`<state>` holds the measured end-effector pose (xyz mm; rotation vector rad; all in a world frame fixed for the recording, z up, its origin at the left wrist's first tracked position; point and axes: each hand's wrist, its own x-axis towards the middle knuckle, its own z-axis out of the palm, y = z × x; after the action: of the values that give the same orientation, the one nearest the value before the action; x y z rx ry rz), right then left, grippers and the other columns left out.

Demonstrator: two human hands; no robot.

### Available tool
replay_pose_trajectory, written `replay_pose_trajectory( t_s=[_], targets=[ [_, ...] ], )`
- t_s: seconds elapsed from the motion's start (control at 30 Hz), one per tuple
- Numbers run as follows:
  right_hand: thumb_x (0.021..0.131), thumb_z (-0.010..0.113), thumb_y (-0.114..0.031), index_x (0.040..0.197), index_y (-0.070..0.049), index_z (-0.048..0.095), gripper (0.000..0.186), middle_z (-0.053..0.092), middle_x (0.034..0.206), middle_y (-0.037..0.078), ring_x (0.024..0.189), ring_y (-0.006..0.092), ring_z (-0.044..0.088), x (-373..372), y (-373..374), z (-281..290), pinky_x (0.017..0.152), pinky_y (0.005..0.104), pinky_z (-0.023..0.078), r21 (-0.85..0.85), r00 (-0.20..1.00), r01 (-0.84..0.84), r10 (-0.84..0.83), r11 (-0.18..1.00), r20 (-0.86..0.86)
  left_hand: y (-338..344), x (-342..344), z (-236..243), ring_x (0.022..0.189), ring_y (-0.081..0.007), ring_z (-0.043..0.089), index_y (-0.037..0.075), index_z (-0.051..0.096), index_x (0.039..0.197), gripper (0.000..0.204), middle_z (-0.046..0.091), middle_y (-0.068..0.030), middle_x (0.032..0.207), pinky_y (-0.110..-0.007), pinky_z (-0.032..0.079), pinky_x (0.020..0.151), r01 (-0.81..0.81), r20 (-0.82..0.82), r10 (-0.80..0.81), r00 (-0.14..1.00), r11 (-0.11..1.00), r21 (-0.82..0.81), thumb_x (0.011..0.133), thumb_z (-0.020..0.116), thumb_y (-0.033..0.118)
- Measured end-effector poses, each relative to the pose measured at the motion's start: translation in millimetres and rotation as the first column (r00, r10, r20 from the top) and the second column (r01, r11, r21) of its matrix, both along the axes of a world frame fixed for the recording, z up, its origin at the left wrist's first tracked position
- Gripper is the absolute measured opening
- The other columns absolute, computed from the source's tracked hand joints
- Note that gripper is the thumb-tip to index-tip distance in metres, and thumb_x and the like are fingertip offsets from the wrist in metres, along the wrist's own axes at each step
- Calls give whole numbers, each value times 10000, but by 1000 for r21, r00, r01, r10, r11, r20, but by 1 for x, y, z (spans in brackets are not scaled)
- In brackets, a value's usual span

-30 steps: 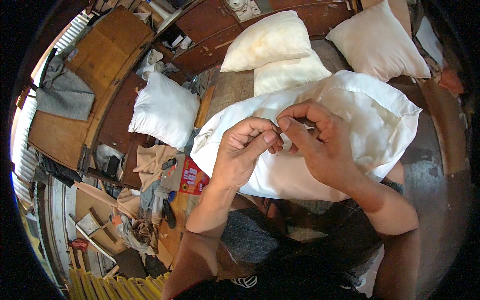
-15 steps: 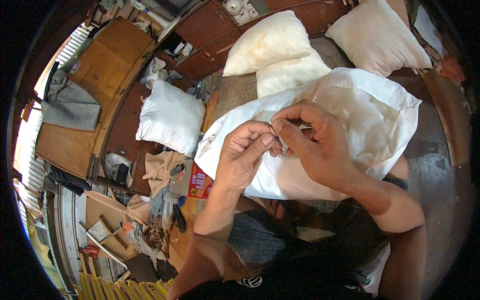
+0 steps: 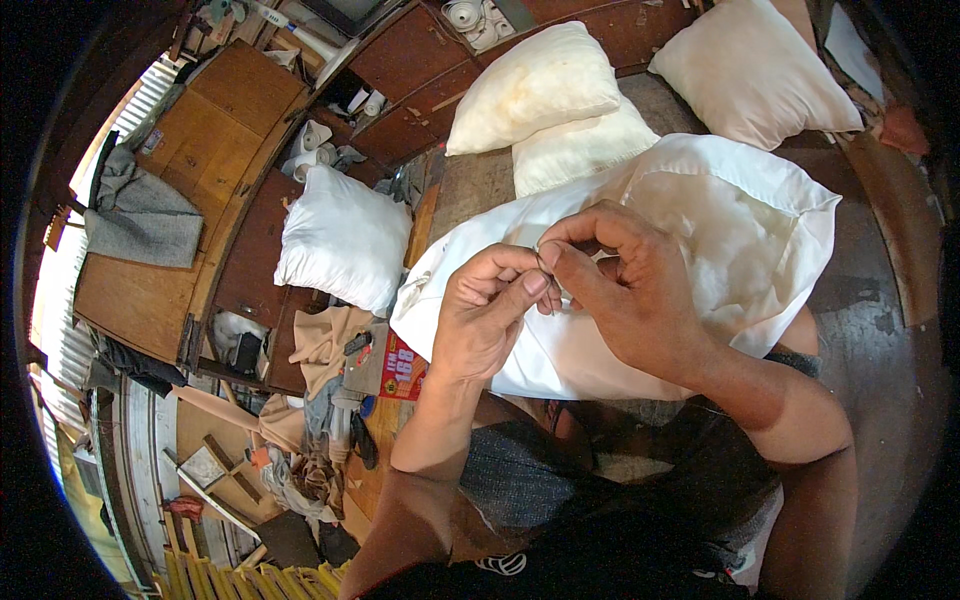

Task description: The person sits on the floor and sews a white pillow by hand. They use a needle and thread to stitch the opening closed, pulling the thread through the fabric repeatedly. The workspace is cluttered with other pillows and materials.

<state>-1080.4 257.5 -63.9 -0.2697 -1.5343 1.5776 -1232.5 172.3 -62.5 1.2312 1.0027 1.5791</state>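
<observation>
My left hand (image 3: 490,310) and my right hand (image 3: 610,280) meet fingertip to fingertip over my lap, both pinching a thin, dark, thread-like thing (image 3: 539,255); whether it is a needle, thread or both is too small to tell. Beneath them a large white fabric case (image 3: 750,210) lies across my legs, its top at the right showing a folded hem and soft, rumpled white material within.
Beyond lie stacked cream pillows (image 3: 530,85), a pale pillow (image 3: 750,75) at right and a white pillow (image 3: 340,240) at left. Wooden cabinets (image 3: 240,90) line the left and back. Cloths (image 3: 320,350), a red printed package (image 3: 400,365) and scrap wood clutter the left floor.
The view has shifted slightly, so the room at left sits further right. My hands stay pinched together, with small movements of the fingertips around the thin thing.
</observation>
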Motion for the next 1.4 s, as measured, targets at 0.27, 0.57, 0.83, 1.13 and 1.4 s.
replay_pose_trajectory(
  t_s=[0.27,0.57,0.83,1.13,1.4],
  targets=[
    [917,603,-129,968,8,621,148,612,861,26,728,49,579,-2,0,-2,589,197,493,-50,998,-42,40,998,-40,0,-2,-3,759,-146,599,1,598,983,89,640,-85,860,-273,469,689,5,53,-6,999,1000,9,896,589,19],
    [900,597,-106,943,37,622,151,639,834,76,679,91,613,-3,0,-2,555,222,512,-55,998,-15,12,998,-63,-1,-2,-3,757,-150,601,-4,602,984,95,643,-89,871,-281,475,696,-13,30,13,999,1000,0,893,597,25],
    [885,596,-89,923,53,626,150,643,830,106,659,117,633,-4,1,-4,548,240,527,-38,997,-3,0,999,-72,-1,-2,-3,756,-152,600,-8,602,987,98,641,-92,876,-276,475,692,-1,45,0,999,1000,7,890,593,7],
    [920,600,-138,982,8,620,160,622,868,29,733,51,585,-1,2,-4,587,196,494,-38,999,-47,46,998,-12,-1,-2,-3,755,-152,595,-13,600,982,96,637,-95,879,-277,476,690,-8,44,8,999,1000,2,887,591,-3],
    [918,601,-143,986,7,624,166,617,885,26,750,48,577,-1,2,-4,587,194,494,-43,999,-53,53,998,0,-2,-4,-5,752,-153,595,-15,606,981,98,640,-97,882,-274,475,685,-3,45,3,999,1000,-3,885,596,-3]
  ],
)
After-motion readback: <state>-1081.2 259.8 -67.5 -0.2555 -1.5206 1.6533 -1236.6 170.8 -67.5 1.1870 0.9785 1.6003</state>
